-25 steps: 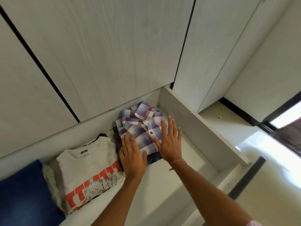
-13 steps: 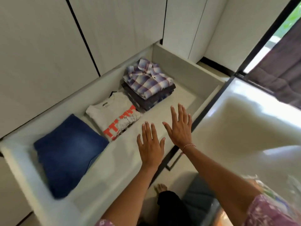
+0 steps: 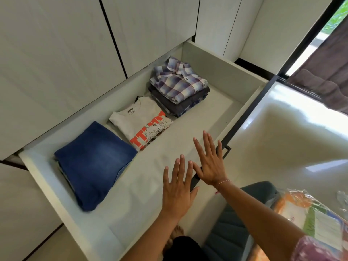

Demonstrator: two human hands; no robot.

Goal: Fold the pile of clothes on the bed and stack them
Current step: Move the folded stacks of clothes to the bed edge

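Both the left hand [image 3: 178, 187] and right hand [image 3: 209, 162] hover spread and empty over the drawer's near edge [image 3: 243, 117], probably to push it closed on the folded plaid shirt stack [image 3: 178, 85].

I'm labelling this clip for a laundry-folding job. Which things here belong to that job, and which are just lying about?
Belongs to the job:
plaid shirt on top of a dark folded stack
white printed T-shirt
folded blue jeans
drawer holding them
left hand and right hand, both holding nothing

Just lying about:
plastic-wrapped package
curtain

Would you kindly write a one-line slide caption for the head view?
Open hands hover over a drawer holding folded jeans, a T-shirt and a plaid-topped stack.
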